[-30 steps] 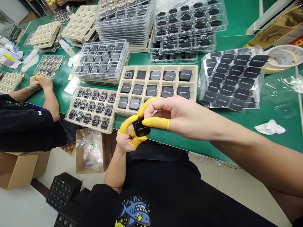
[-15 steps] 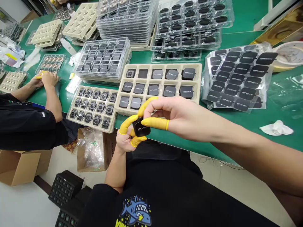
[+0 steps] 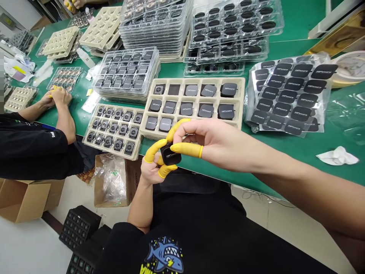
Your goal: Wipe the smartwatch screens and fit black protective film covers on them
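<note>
A black square piece with light lettering [image 3: 171,155] is held up just in front of the table edge. My left hand [image 3: 154,163], with yellow finger covers, grips it from the left and below. The yellow-covered fingertips of my right hand [image 3: 199,142] pinch its upper edge. Behind my hands lies a beige tray [image 3: 243,99] of lettered black squares; one top-row compartment shows no such square, and an upper-left one has a round-faced watch part [image 3: 159,89]. To its left, a smaller beige tray [image 3: 115,131] carries several watch parts.
Stacked clear trays [image 3: 128,72] stand behind, with more clear trays of dark ovals [image 3: 230,23]. Sheets of black stickers [image 3: 289,95], crumpled tissue [image 3: 338,156] and a tape roll [image 3: 349,66] lie right. A co-worker's hands [image 3: 59,97] are far left. An open carton [image 3: 111,182] sits below.
The view has shifted slightly, so the table and trays appear a little further right. Both hands keep the same grip on the black square piece.
</note>
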Demonstrator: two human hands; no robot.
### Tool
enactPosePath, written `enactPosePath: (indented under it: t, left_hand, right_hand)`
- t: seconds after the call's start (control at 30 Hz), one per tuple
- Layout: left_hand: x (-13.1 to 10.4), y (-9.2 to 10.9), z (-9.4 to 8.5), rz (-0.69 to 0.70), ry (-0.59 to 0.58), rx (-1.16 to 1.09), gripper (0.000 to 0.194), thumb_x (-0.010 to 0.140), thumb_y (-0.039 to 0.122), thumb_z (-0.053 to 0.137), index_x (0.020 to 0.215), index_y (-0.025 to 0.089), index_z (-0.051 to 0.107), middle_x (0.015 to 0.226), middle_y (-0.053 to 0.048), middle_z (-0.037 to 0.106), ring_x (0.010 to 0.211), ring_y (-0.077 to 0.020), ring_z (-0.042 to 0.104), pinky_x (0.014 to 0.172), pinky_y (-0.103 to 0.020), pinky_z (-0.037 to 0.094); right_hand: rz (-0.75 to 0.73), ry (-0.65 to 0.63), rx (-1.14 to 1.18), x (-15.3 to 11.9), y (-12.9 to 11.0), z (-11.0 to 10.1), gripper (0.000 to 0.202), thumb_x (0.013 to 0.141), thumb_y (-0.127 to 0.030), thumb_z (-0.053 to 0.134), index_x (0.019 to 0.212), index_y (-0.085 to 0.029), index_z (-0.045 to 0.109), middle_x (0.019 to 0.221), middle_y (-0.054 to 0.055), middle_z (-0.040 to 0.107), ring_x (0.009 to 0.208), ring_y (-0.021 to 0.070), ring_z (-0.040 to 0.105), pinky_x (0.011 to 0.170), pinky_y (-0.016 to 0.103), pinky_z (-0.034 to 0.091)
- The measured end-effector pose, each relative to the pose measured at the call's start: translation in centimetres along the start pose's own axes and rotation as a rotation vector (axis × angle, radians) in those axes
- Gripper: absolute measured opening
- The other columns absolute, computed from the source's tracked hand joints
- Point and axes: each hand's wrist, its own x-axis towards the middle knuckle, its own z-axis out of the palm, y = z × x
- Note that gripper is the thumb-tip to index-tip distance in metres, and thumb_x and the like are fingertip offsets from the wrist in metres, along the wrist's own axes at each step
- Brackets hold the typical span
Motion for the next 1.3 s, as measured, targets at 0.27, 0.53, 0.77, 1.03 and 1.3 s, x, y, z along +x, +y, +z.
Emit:
enactPosePath:
  t: [0.27,0.53,0.77,1.03,1.3]
  left_hand:
    - [0.2,0.1,-0.2,0.082,-0.027,0.039,0.065,0.089,0.037,0.097,0.150,0.033,0.074,0.054,0.015,0.045,0.043,-0.0044,0.035,0.050,-0.016,0.044]
    - [-0.3,-0.3,-0.6,0.049,0.032,0.077,0.068,0.084,0.048,0.101,0.145,0.032,0.076,0.052,0.016,0.038,0.044,-0.0042,0.032,0.050,-0.018,0.042]
    - [0.0,0.0,-0.4,0.062,0.021,0.103,0.067,0.085,0.047,0.100,0.146,0.030,0.076,0.052,0.015,0.041,0.043,-0.0043,0.032,0.048,-0.018,0.040]
    - [0.5,0.4,0.0,0.144,-0.018,0.095,0.069,0.089,0.043,0.097,0.153,0.036,0.072,0.053,0.014,0.047,0.043,-0.0038,0.032,0.051,-0.017,0.044]
    - [0.6,0.8,0.2,0.197,-0.032,0.099,0.066,0.094,0.028,0.092,0.156,0.034,0.070,0.056,0.013,0.048,0.047,-0.0054,0.039,0.053,-0.016,0.045]
  right_hand:
    - [-0.016,0.003,0.005,0.1,0.0,0.4,0.027,0.090,-0.045,0.087,0.082,-0.024,0.071,0.100,0.005,0.075,0.087,0.0213,0.069,0.073,0.034,0.060]
    - [-0.028,0.001,-0.023,0.2,-0.1,0.4,0.029,0.091,-0.047,0.086,0.082,-0.024,0.071,0.098,0.005,0.075,0.085,0.0207,0.067,0.073,0.033,0.058]
    - [-0.010,-0.005,-0.002,0.3,0.1,0.4,0.028,0.090,-0.046,0.086,0.082,-0.025,0.071,0.099,0.005,0.075,0.088,0.0224,0.069,0.076,0.036,0.060]
    - [-0.025,0.002,0.015,0.3,0.3,0.6,0.027,0.090,-0.046,0.086,0.083,-0.025,0.071,0.102,0.005,0.074,0.091,0.0236,0.070,0.078,0.037,0.061]
    - [-0.063,0.006,-0.024,0.3,0.9,0.8,0.021,0.094,-0.040,0.082,0.087,-0.024,0.071,0.104,0.005,0.075,0.093,0.0230,0.071,0.080,0.037,0.060]
